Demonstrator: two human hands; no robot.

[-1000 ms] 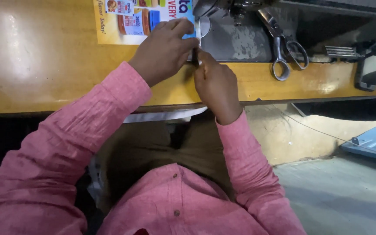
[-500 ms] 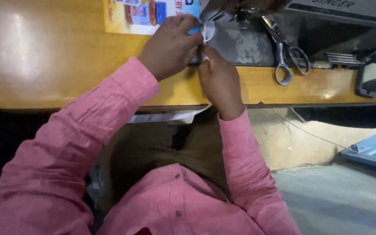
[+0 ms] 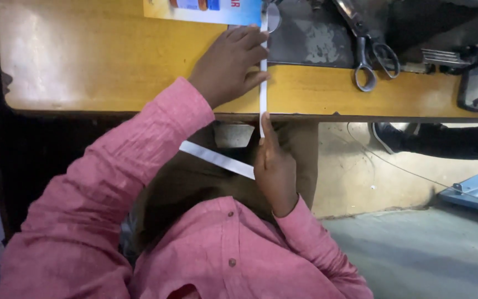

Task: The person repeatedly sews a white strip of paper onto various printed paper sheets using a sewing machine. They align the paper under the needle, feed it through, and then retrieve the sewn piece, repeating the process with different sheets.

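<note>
left hand lies flat, palm down, fingers spread forward. right hand sits nearer the body, thumb and fingers pinched shut, both forearms in pink sleeves.

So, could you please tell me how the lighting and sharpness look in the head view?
Head view: pale glare on the yellow table at left; deep shadow under its edge; left hand, right hand and white strip are fairly sharp; scissors slightly soft.

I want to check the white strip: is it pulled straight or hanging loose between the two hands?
Pulled straight. The white strip runs as one taut line from the left hand on the table down to the right hand.
</note>
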